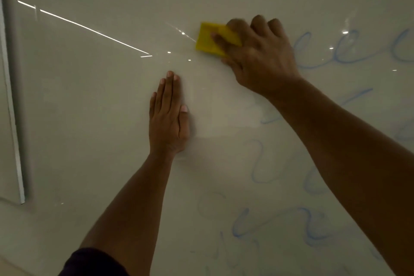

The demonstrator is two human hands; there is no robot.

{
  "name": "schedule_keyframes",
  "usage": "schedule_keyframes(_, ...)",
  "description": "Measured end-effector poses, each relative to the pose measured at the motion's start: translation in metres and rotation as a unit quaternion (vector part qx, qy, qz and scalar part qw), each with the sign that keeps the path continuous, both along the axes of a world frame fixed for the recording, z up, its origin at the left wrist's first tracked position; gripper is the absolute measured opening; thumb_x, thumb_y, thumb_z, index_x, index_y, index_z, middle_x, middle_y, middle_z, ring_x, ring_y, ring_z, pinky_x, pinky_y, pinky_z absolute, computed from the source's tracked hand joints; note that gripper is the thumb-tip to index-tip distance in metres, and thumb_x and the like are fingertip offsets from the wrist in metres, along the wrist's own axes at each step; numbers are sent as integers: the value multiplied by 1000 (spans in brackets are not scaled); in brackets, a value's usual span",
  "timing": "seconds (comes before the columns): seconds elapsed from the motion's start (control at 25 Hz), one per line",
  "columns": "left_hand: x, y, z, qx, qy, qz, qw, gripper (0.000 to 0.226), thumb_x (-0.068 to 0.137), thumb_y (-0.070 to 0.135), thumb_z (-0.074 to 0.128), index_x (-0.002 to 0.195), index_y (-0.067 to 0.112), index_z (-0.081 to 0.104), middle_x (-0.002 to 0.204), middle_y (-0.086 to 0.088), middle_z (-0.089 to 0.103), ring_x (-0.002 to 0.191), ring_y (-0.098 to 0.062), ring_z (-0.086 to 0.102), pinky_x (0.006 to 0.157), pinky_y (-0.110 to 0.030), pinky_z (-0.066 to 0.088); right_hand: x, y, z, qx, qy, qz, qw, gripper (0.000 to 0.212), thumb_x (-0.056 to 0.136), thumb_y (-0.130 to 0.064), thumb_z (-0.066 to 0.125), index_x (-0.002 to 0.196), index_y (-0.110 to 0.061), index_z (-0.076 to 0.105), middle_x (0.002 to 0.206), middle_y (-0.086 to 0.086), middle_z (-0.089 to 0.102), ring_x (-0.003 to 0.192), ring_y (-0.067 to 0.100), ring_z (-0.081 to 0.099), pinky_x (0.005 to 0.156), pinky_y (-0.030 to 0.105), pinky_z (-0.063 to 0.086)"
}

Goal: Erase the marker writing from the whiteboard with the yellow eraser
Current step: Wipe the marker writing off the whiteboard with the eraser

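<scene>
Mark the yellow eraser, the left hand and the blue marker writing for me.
yellow eraser (pixel 207 40), head view, on its uncovered left part.
left hand (pixel 168 119), head view, on the back of the hand.
blue marker writing (pixel 257 175), head view, on a lower loop stroke.

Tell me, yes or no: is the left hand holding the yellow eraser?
No, the left hand lies flat on the whiteboard; the right hand grips the yellow eraser.
</scene>
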State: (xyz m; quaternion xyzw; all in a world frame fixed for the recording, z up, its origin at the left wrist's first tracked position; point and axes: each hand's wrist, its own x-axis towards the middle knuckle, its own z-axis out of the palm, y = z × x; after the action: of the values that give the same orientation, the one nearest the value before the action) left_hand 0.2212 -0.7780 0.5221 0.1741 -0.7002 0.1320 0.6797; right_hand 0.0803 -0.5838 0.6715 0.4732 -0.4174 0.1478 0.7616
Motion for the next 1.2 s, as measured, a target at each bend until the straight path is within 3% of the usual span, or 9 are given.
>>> schedule_keyframes(0.12, 0, 0, -1, 4, -2, 1, 1000, 64, 106, 27, 28, 168, 8, 22, 176, -7, 19, 163, -20, 15, 132, -48, 17, 4, -8, -6, -6, -54, 41, 998, 41, 95, -31, 64, 136, -27, 65, 129, 10, 65, 95, 40, 60, 76, 42, 41)
schedule_keyframes(0.28, 0, -1, -1, 5, 2, 3, 1000, 63, 107, 26, 27, 168, 8, 22, 176, -8, 20, 163, -20, 15, 132, -46, 16, 1, -16, -16, 118, 75, 31, 990, 42, 95, -34, 63, 137, -28, 65, 132, 8, 65, 96, 37, 59, 77, 40, 42)
schedule_keyframes(0.4, 0, -1, 0, 2, 6, 1, 1000, 63, 107, 26, 27, 167, 7, 24, 175, -8, 22, 163, -19, 16, 132, -46, 17, -7, -16, -15, 103, 139, 18, 985, 36, 101, -32, 58, 137, -28, 65, 132, 8, 66, 94, 34, 60, 76, 40, 40)
schedule_keyframes(0.56, 1, -2, 0, 3, 7, -6, 1000, 63, 107, 28, 26, 166, 8, 26, 174, -8, 23, 162, -19, 19, 132, -44, 16, 6, -30, -29, -91, -15, 7, 996, 41, 97, -26, 61, 138, -23, 63, 129, 13, 66, 94, 35, 60, 77, 42, 31)
schedule_keyframes(0.76, -1, -6, 0, -11, 13, -17, 1000, 61, 109, 30, 27, 166, 9, 28, 174, -9, 25, 162, -21, 21, 131, -45, 18, 17, -48, -63, -6, 67, 5, 998, 39, 103, -26, 59, 141, -16, 62, 130, 17, 66, 90, 35, 58, 74, 44, 35)
schedule_keyframes(0.96, 1, -7, 1, -15, 2, -9, 1000, 62, 108, 28, 26, 167, 8, 26, 175, -8, 23, 163, -21, 19, 131, -45, 18, 9, -35, -54, -54, 16, 25, 998, 37, 102, -22, 58, 139, -22, 64, 133, 11, 66, 88, 34, 58, 74, 42, 36)
schedule_keyframes(1.08, 3, -7, 0, -21, -5, -10, 1000, 64, 105, 25, 27, 166, 5, 26, 174, -10, 23, 162, -24, 20, 131, -47, 19, -4, -9, -52, 57, 110, 4, 992, 36, 105, -22, 57, 140, -20, 63, 139, 14, 63, 91, 36, 60, 77, 42, 41)
schedule_keyframes(1.12, 3, -6, 1, -22, -8, -6, 1000, 65, 103, 24, 28, 166, 4, 26, 175, -11, 22, 162, -25, 20, 131, -47, 19, -12, 5, -42, 53, 100, -3, 994, 35, 105, -23, 56, 139, -21, 64, 139, 14, 63, 91, 36, 60, 78, 42, 41)
schedule_keyframes(1.2, 2, -3, 3, -11, -11, 0, 1000, 66, 103, 24, 28, 166, 4, 24, 175, -12, 21, 162, -26, 20, 132, -47, 18, -18, 27, -30, -33, -34, 8, 999, 35, 105, -25, 57, 139, -24, 63, 137, 14, 63, 92, 38, 59, 77, 43, 38)
